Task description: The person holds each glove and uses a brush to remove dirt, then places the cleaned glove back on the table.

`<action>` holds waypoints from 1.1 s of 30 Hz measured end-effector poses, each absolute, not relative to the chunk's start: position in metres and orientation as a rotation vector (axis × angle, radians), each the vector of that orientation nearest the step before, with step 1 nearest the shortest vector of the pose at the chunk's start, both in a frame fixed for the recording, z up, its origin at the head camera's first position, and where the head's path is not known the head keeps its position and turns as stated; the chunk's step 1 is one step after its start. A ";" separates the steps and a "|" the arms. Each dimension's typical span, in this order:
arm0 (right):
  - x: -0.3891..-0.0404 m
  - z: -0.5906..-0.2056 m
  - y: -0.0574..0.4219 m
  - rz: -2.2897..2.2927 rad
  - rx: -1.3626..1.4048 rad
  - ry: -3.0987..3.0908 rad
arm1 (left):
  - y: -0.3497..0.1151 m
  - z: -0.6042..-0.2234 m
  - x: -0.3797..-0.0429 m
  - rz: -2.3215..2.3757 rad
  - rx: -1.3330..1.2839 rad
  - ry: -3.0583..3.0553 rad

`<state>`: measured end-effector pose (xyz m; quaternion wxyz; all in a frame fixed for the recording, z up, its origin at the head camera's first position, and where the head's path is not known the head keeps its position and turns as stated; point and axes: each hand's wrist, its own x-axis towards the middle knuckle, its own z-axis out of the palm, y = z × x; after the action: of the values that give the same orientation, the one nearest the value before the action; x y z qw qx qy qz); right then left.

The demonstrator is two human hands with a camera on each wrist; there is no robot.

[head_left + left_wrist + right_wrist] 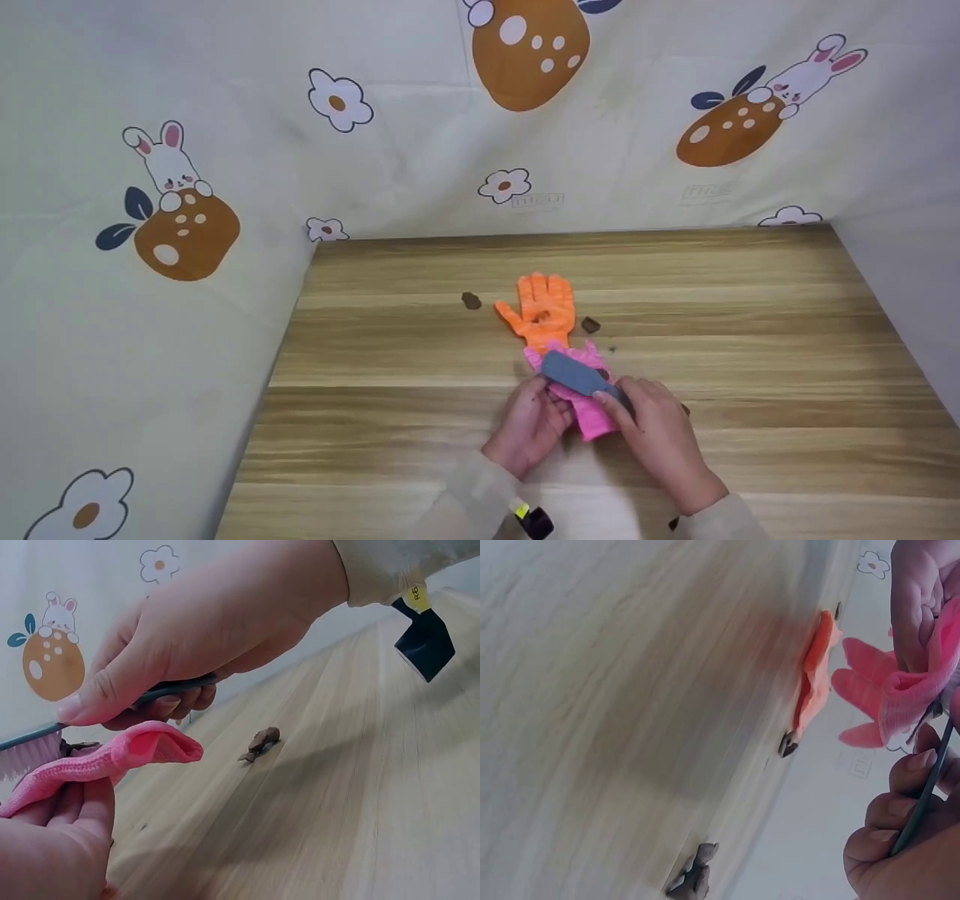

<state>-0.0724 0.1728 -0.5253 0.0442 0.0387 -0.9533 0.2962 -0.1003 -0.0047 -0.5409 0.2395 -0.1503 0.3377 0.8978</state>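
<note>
A pink knit glove (596,421) is held up off the table in my left hand (531,427), whose fingers lie under the fabric. My right hand (664,431) grips the dark handle of a grey-blue scrub brush (571,373), its thumb along the top. In the left wrist view the brush's pale bristles (30,756) face down onto the glove (112,757). A dark brown lump (79,747) shows between brush and glove. An orange glove (551,324) lies flat just beyond, with a brown smear on its palm.
Brown clumps lie on the wooden table (375,427): one left of the orange glove (471,301), another to its right (591,325), and one (262,742) near my right hand. Patterned cloth (405,165) hangs behind and beside the table.
</note>
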 end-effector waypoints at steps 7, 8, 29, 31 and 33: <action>-0.073 -0.527 0.178 0.864 0.130 -2.931 | -0.005 -0.541 -0.101 2.476 -0.397 0.928; -0.072 -0.526 0.178 0.864 0.127 -2.934 | -0.005 -0.541 -0.101 2.477 -0.395 0.931; -0.071 -0.529 0.188 0.872 0.082 -2.932 | -0.012 -0.540 -0.104 2.477 -0.374 0.978; -0.071 -0.529 0.189 0.867 0.084 -2.926 | -0.013 -0.540 -0.104 2.477 -0.367 0.980; -0.070 -0.530 0.190 0.861 0.089 -2.921 | -0.013 -0.540 -0.103 2.477 -0.364 0.982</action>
<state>-0.0704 0.1897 -0.5299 0.0474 0.0292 -0.9577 0.2823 -0.1035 -0.0133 -0.5403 0.2240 -0.1321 0.3559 0.8976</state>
